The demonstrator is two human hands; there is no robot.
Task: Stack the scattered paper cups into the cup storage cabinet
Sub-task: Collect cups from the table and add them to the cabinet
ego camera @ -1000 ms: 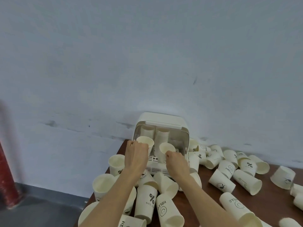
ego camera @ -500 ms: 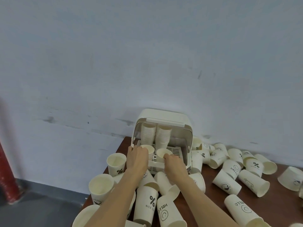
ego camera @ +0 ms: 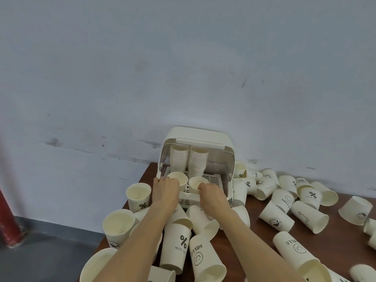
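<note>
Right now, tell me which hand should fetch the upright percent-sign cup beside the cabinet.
Left. The left hand is at the cabinet's left front corner, nearest the upright percent cup. The right hand would probably have to cross over.

Both forearms are bare, with no sleeves, down to the left hand (ego camera: 165, 192) and right hand (ego camera: 213, 197).

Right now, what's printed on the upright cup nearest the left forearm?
A black percent sign above "NICE DA…" lettering on the cream paper cup, clearest in the head view.
</note>
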